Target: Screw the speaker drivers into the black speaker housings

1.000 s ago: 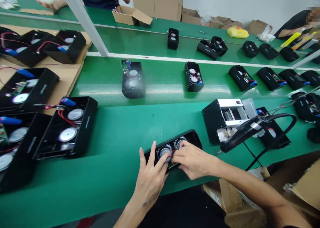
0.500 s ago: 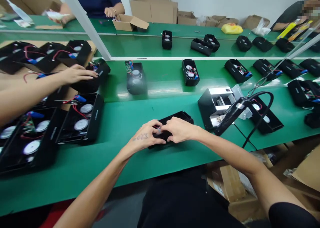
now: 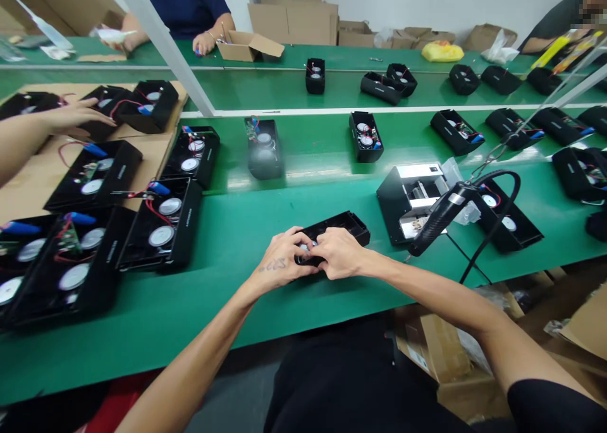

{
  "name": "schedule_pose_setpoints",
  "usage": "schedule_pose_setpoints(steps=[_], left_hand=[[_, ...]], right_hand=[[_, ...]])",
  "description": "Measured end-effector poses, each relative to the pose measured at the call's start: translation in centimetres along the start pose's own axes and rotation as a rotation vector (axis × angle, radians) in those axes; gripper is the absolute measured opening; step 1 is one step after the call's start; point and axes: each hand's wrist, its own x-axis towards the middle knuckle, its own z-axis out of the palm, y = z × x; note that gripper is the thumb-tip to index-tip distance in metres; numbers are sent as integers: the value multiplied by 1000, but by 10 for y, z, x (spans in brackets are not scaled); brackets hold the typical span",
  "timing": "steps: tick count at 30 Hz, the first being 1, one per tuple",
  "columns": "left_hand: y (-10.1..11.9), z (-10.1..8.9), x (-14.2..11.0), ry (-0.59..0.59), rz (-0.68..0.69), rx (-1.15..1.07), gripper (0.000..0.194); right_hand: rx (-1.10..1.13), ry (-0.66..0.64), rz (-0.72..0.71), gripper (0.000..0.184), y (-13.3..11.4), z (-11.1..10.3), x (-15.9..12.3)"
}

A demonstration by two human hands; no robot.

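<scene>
A black speaker housing (image 3: 344, 223) lies open side up on the green bench (image 3: 227, 243) right in front of me. My left hand (image 3: 279, 263) and my right hand (image 3: 337, 254) meet over its near end, fingers curled and pressed together inside the shell. Silvery round speaker parts show between the fingertips, but what the fingers pinch is hidden.
Several open black housings with speakers, red wires and blue cells (image 3: 161, 224) crowd the left. A co-worker's hand (image 3: 76, 114) reaches in at far left. A black and white machine (image 3: 412, 199) and a hanging black tool (image 3: 439, 221) stand at right. More housings (image 3: 365, 136) ride the conveyor behind.
My hands have stayed on the housing, shifting slightly. The co-worker's hand has pulled back to the left, leaving a housing on the belt's left end.
</scene>
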Motion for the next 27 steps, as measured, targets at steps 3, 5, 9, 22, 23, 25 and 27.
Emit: schedule_pose_setpoints(steps=[3, 5, 9, 22, 23, 25, 27], left_hand=[[9, 10, -11, 44, 15, 64, 10], [17, 19, -20, 98, 58, 160, 8], [26, 36, -34, 235, 160, 325, 11], [13, 36, -35, 322, 284, 282, 13], [11, 37, -34, 334, 300, 277, 14], [5, 37, -33, 369, 323, 283, 19], [-3, 34, -31, 370, 398, 346, 17]], right_hand=[[4, 228, -77, 25, -9, 1, -29], [38, 646, -56, 27, -10, -1, -62], [-77, 1481, 614, 47, 14, -4, -127], [948, 1123, 483, 29, 60, 23, -157], [977, 1108, 447, 30, 57, 25, -157], [996, 1111, 431, 27, 53, 27, -157], [998, 1170, 434, 25, 51, 24, -159]])
